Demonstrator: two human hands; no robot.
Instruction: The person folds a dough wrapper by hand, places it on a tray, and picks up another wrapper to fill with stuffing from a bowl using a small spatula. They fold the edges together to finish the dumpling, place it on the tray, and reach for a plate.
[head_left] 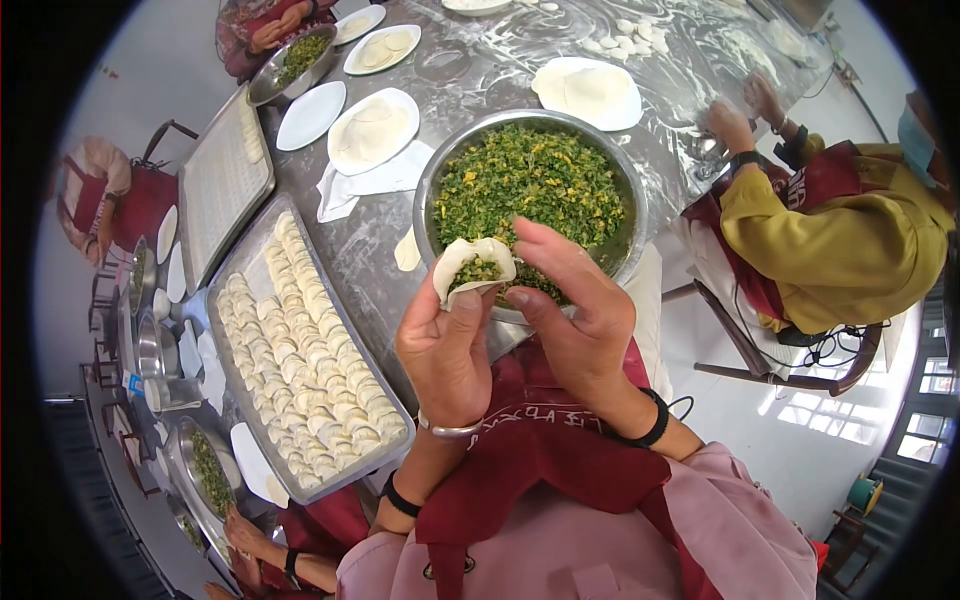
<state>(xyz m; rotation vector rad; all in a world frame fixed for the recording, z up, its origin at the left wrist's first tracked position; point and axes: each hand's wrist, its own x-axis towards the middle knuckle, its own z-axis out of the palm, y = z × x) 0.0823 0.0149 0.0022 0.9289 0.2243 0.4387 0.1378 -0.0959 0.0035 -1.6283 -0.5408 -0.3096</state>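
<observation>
My left hand holds a half-folded dumpling between thumb and fingers. Its pale wrapper is bent up around green filling that still shows inside. My right hand is close by on the right, thumb and index finger apart, near the wrapper's edge; I see nothing held in it. Just beyond both hands stands a large metal bowl of chopped green and yellow filling. A loose wrapper lies on the table left of the bowl.
A metal tray with rows of folded dumplings is at my left, a second tray behind it. Plates of wrappers stand beyond the bowl. A co-worker's hands are on the floury table at right; other people work at left.
</observation>
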